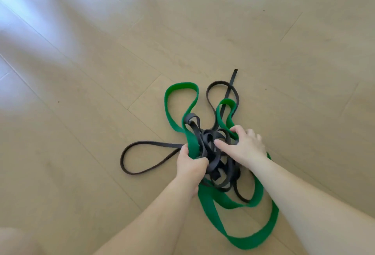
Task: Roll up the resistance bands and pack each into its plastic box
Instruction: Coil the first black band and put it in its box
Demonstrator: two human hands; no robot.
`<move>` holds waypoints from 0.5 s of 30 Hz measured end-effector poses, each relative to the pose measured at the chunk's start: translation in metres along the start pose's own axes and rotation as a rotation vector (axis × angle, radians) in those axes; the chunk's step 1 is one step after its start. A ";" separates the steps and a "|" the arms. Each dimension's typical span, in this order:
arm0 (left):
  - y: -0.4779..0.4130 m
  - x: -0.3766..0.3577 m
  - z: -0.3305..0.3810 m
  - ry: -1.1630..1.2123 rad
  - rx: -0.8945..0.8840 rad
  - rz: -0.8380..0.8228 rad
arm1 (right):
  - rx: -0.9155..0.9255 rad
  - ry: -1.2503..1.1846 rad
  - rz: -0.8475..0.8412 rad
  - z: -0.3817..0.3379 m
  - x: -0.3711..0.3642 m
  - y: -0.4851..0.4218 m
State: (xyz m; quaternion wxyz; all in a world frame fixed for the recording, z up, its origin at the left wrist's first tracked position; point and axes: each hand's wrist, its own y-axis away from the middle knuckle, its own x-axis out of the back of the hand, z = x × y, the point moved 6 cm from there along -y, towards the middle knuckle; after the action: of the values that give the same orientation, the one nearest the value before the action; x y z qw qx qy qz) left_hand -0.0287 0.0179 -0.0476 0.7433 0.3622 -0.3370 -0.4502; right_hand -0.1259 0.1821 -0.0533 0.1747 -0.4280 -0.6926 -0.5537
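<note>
The left grip (190, 166) is clenched round a fold of the green band (178, 87) at the near-left edge of the tangle (209, 147). A dark strand seems to be caught in with it. The right grip (244, 145) grasps the far-right side of the same tangle: its fingers curl over a green loop and some strands of the dark bands (151, 143), and its thumb lies out across the middle.

The likely trouble is that drawing the two grips apart would cinch the crossings tighter instead of freeing them, because both hold the knotted core and not a free loop. A stretched band that slips from the fingers could also snap back. How many dark bands there are cannot be told, so one could be taken for two.

From the grips the bands spill outward over the floor (81, 71). Green loops lie beyond the hands and sweep wide below the right forearm. A dark loop runs off to the left, and a thin strand points away at the far side. No plastic box is in view.
</note>
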 end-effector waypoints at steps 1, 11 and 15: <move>-0.001 0.004 0.000 -0.023 0.003 0.014 | -0.005 -0.012 -0.008 0.003 0.002 0.001; 0.009 -0.029 -0.001 0.198 0.130 -0.206 | -0.181 -0.974 -0.411 -0.028 -0.044 0.052; 0.047 -0.042 0.032 0.025 -0.062 -0.235 | -0.150 -1.031 -0.287 -0.016 0.006 0.071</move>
State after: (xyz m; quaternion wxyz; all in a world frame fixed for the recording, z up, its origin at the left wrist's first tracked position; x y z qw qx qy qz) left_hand -0.0505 0.0641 0.0015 0.7005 0.3817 -0.2688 -0.5397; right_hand -0.0769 0.1717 0.0003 -0.2964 -0.5565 -0.6987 -0.3380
